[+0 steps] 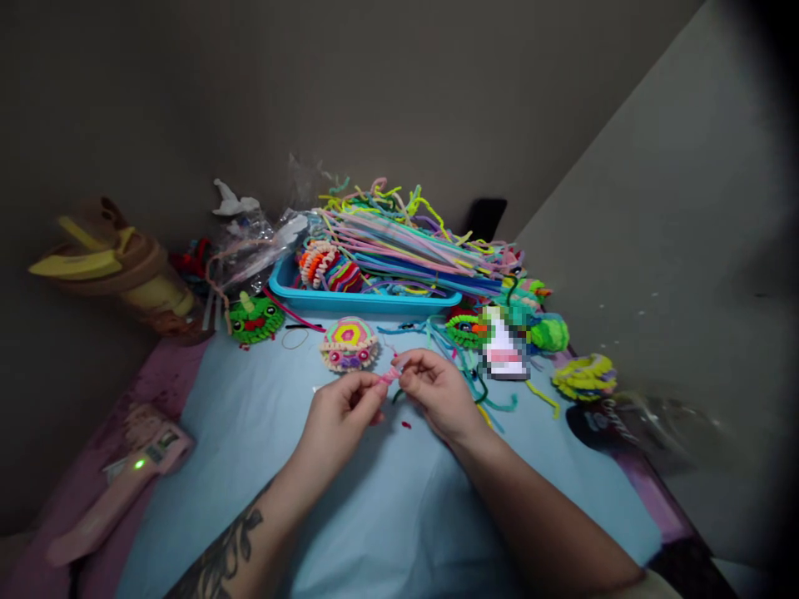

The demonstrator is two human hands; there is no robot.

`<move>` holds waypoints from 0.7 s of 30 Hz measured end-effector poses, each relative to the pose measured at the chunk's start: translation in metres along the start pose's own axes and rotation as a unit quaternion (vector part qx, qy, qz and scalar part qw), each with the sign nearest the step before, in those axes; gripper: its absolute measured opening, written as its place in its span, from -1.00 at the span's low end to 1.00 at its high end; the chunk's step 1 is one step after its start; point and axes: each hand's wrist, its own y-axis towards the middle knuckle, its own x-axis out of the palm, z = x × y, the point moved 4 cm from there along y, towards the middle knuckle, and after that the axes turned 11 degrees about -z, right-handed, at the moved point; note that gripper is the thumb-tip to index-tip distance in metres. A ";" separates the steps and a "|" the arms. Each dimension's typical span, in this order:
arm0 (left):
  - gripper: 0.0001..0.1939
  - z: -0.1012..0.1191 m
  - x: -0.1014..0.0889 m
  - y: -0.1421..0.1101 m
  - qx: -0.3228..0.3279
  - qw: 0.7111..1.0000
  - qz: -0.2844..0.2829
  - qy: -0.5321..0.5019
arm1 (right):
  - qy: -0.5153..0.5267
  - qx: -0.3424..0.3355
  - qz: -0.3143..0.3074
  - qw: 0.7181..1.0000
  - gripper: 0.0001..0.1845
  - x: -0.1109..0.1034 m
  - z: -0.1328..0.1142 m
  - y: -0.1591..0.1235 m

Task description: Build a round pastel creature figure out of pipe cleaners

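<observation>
My left hand (340, 416) and my right hand (437, 391) meet over the light blue table cover (374, 516), both pinching a small pink pipe cleaner piece (390, 376) between their fingertips. Just beyond the hands lies a round coiled pipe cleaner piece (349, 343) in pink, yellow and cream. A tiny red scrap (406, 425) rests on the cover below my hands.
A blue tray (362, 299) full of long coloured pipe cleaners sits at the back. A green horned figure (255, 320) lies left, more fuzzy figures (530, 329) and a yellow-green coil (585, 376) right. A pink glue gun (118, 491) with a green light lies at the left edge.
</observation>
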 end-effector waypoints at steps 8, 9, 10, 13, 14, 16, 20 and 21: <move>-0.73 -0.001 0.003 0.002 -0.014 0.994 -0.052 -0.090 | 0.103 0.029 -0.020 0.994 -0.65 0.005 -0.004 0.003; -0.72 -0.002 0.004 0.003 -0.015 0.991 -0.062 -0.115 | 0.110 0.033 -0.025 0.993 -0.66 0.006 -0.004 0.003; -0.71 -0.002 0.005 0.003 -0.016 0.987 -0.073 -0.139 | 0.113 0.036 -0.029 0.992 -0.67 0.006 -0.004 0.003; -0.67 -0.004 0.009 0.002 -0.025 0.975 -0.113 -0.189 | 0.114 0.044 -0.033 0.992 -0.68 0.007 -0.002 0.002; -0.67 -0.004 0.011 0.002 -0.028 0.971 -0.126 -0.199 | 0.113 0.046 -0.033 0.992 -0.67 0.007 -0.002 0.002; -0.65 -0.005 0.014 0.001 -0.032 0.964 -0.153 -0.217 | 0.112 0.051 -0.039 0.992 -0.63 0.008 -0.001 0.001; -0.62 -0.008 0.019 -0.001 -0.053 0.948 -0.192 -0.249 | 0.119 0.062 -0.072 0.988 -0.58 0.011 0.000 0.000; -0.61 -0.008 0.020 -0.002 -0.059 0.945 -0.198 -0.254 | 0.121 0.062 -0.080 0.987 -0.57 0.012 0.000 0.000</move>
